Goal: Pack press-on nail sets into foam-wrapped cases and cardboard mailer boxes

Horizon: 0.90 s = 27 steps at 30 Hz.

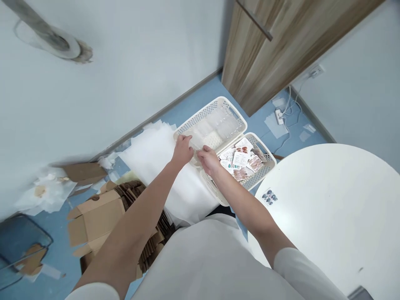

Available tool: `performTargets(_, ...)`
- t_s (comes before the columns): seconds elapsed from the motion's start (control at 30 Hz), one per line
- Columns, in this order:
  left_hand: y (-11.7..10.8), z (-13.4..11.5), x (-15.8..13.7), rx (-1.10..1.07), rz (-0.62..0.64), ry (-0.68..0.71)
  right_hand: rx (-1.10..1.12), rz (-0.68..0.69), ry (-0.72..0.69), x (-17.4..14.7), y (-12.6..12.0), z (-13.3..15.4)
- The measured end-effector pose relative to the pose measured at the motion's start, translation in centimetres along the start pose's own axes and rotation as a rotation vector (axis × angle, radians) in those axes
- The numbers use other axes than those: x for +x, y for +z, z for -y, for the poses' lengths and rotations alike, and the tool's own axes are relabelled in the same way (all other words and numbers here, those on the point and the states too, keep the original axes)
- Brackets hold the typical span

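While left hand (183,151) and right hand (208,161) hang over the farther basket (199,115), fingers pinch clear plastic (196,141).

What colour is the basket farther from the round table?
The basket is off-white, best seen in the head view.

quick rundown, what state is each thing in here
left hand, fingers curled, grip unclear
right hand, fingers curled, grip unclear
left basket, open, partly filled with clear plastic pieces
right basket, open, holding loose printed packs
wooden cabinet, looks shut
top cardboard box, unfolded
white sheets, piled
power strip, lying on the floor
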<state>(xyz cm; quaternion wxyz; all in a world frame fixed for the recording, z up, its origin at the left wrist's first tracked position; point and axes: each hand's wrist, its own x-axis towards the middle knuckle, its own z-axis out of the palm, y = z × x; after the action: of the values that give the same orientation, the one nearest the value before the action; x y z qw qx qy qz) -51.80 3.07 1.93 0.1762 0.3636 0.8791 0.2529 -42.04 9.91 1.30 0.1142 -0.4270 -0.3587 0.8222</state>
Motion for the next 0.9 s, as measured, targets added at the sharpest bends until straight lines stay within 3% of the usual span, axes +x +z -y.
performTargets(0.1,-0.1,0.3,-0.7,-0.064,-0.054,-0.024,0.030,-0.058,0.040,-0.9,0.0,0.1)
performTargets(0.3,0.0,0.3,-2.2,-0.185,-0.141,-0.031,-0.004,-0.083,-0.037,-2.9,-0.5,0.5)
performTargets(0.5,-1.7,-1.6,-7.0,-0.276,-0.202,0.039,-0.188,-0.022,-0.176,-7.0,-1.8,0.9)
performTargets(0.7,-3.8,-4.5,-14.3,-0.416,-0.111,0.042,-0.544,-0.044,-0.420,-14.8,-5.0,1.0)
performTargets(0.9,-1.8,-7.6,-20.4,-0.918,0.126,-0.051,-0.426,-0.067,-0.454,-22.8,-9.4,-2.1)
